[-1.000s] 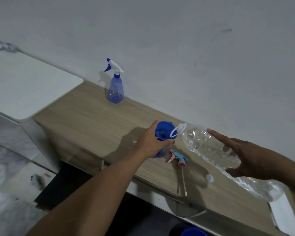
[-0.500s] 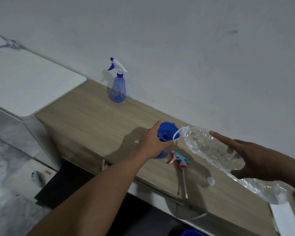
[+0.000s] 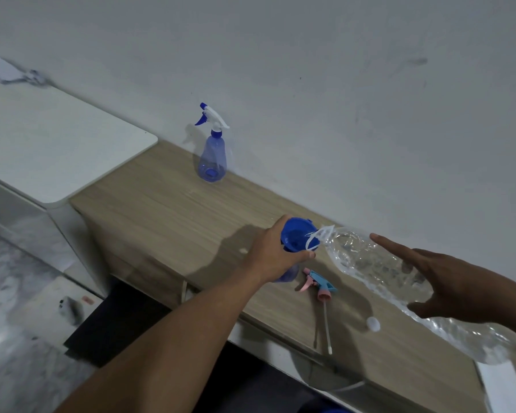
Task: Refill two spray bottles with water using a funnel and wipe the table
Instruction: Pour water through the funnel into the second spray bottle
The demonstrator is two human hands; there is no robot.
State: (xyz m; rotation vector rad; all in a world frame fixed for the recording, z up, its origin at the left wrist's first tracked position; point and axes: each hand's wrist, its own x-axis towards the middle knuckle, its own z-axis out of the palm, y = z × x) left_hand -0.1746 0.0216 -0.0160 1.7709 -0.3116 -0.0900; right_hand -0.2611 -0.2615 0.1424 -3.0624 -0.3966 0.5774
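Note:
My left hand (image 3: 276,252) grips a blue funnel (image 3: 296,236) that sits in the neck of a spray bottle (image 3: 287,275), which is mostly hidden below the hand. My right hand (image 3: 447,281) holds a large clear water bottle (image 3: 367,260) tilted with its mouth at the funnel's rim; the index finger points out straight. A pink and blue spray head (image 3: 319,286) with its dip tube lies on the wooden table (image 3: 167,210) beside the bottle. A white cap (image 3: 373,324) lies near it. A second blue spray bottle (image 3: 212,158) stands by the wall with its trigger head on.
A white wall runs along the table's far edge. A white surface (image 3: 51,144) adjoins the table on the left, lower down. A white object (image 3: 502,383) lies at the table's right end. The floor shows beyond the table's near edge.
The water bottle's mouth has stayed at the funnel and both hands keep their hold. The view has shifted slightly.

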